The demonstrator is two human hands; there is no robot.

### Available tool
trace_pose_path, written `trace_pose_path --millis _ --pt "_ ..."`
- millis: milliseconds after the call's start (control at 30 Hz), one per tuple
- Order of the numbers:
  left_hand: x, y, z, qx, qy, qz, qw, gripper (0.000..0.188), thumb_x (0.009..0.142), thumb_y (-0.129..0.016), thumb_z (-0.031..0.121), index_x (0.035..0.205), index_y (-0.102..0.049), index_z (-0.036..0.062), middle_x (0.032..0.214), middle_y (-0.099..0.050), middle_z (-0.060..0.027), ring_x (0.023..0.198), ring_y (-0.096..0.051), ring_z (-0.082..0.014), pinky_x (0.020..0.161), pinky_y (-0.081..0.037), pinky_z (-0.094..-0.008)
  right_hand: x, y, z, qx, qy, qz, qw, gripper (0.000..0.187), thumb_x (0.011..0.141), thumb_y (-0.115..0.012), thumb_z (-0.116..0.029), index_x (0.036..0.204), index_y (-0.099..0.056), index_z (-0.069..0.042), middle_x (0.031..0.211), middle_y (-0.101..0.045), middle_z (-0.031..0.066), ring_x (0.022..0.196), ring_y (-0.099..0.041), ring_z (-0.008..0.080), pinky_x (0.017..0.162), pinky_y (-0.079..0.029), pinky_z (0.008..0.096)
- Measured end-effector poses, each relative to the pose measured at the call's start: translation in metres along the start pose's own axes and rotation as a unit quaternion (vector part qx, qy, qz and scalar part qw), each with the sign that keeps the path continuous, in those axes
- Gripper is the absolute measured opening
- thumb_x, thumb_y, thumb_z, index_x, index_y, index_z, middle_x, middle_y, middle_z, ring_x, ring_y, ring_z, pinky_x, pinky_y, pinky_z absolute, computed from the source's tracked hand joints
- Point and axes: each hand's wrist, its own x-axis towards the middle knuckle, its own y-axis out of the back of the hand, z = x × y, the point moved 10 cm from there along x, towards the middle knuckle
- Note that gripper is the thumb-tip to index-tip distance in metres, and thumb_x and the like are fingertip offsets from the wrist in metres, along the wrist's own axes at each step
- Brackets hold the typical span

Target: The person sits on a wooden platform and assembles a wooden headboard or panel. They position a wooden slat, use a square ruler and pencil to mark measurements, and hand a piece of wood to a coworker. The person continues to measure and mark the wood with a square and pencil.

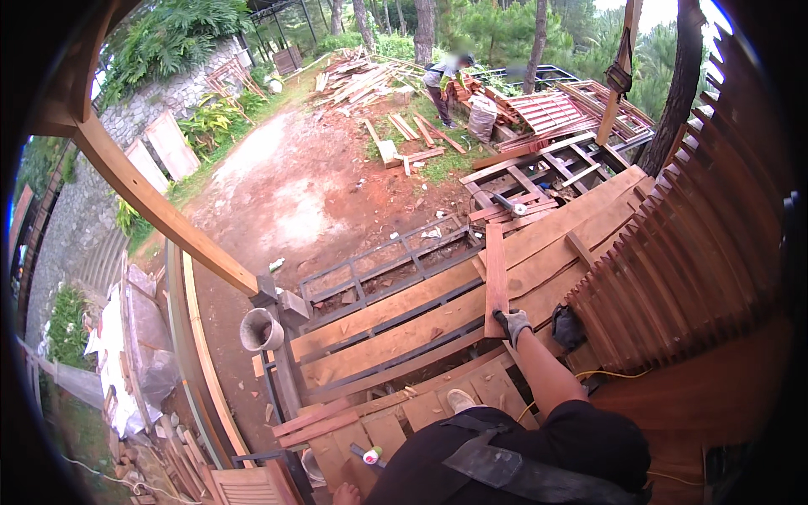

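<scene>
My right hand (514, 323), in a grey and black glove, is closed on the near end of a reddish-brown wooden plank (496, 278). The plank points away from me, across wide lighter boards (404, 337). At the lower edge only a small part of my left hand (345, 495) shows, beside the planked platform; its fingers are too cut off to read. Not far from it lies a dark tool with a white and green round end (372, 455). A dark bag-like bundle (568, 326) sits just right of my right hand.
A slatted wooden panel (673, 227) rises on the right. A grey bucket (262, 329) stands by a post on the left. Metal frames (362, 278) border the boards. A yellow cable (610, 373) runs nearby. Farther off, a person (446, 84) bends beside timber piles (362, 76).
</scene>
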Motion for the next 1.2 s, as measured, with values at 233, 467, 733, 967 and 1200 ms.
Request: trace_pose_path --millis 233,467,733,967,1200 --pt "0.014 -0.067 0.003 0.267 -0.182 -0.008 0.946 0.036 0.088 -0.057 0.046 0.100 -0.068 0.0132 0.102 -0.069 -0.0092 0.098 -0.065 -0.0268 0.084 -0.052 -0.0425 0.067 0.015 -0.040 0.049 0.057 -0.012 0.997 0.032 0.073 -0.081 -0.028 0.086 -0.067 -0.002 0.071 -0.059 0.0023 0.061 -0.050 0.0143 0.055 -0.041 0.0329" --pt "0.040 -0.081 0.027 0.036 -0.017 -0.031 0.999 0.035 0.088 -0.058 0.045 0.099 -0.068 0.0131 0.101 -0.069 -0.0092 0.097 -0.065 -0.0268 0.083 -0.052 -0.0423 0.113 0.021 -0.055 0.008 0.003 -0.065 0.998 0.036 0.076 -0.078 -0.031 0.093 -0.067 -0.001 0.078 -0.064 0.0078 0.065 -0.058 0.0191 0.056 -0.047 0.0351" --pt "0.019 -0.084 0.030 0.019 0.014 -0.021 1.000 0.034 0.088 -0.058 0.044 0.097 -0.068 0.0130 0.099 -0.069 -0.0093 0.096 -0.066 -0.0268 0.082 -0.052 -0.0422 0.130 0.021 -0.092 0.162 0.003 -0.115 0.980 0.033 0.085 -0.071 -0.024 0.110 -0.062 -0.004 0.093 -0.067 0.0095 0.078 -0.066 0.0238 0.063 -0.057 0.0384" --pt "0.018 -0.087 0.036 0.021 0.029 -0.016 0.999 0.033 0.087 -0.059 0.043 0.096 -0.068 0.0129 0.098 -0.069 -0.0094 0.095 -0.066 -0.0268 0.082 -0.052 -0.0420 0.159 0.033 -0.048 -0.360 0.000 -0.065 0.931 0.046 0.091 -0.056 -0.045 0.116 -0.064 -0.008 0.109 -0.068 0.0135 0.100 -0.066 0.0284 0.081 -0.052 0.0382" --pt "0.013 -0.088 0.040 0.020 0.035 -0.013 0.999 0.032 0.087 -0.059 0.042 0.094 -0.068 0.0128 0.096 -0.069 -0.0095 0.094 -0.066 -0.0268 0.081 -0.052 -0.0419 0.193 0.042 0.029 -0.320 -0.026 -0.048 0.946 0.054 0.087 -0.059 -0.049 0.113 -0.065 -0.002 0.102 -0.069 0.0175 0.094 -0.066 0.0312 0.079 -0.052 0.0408"
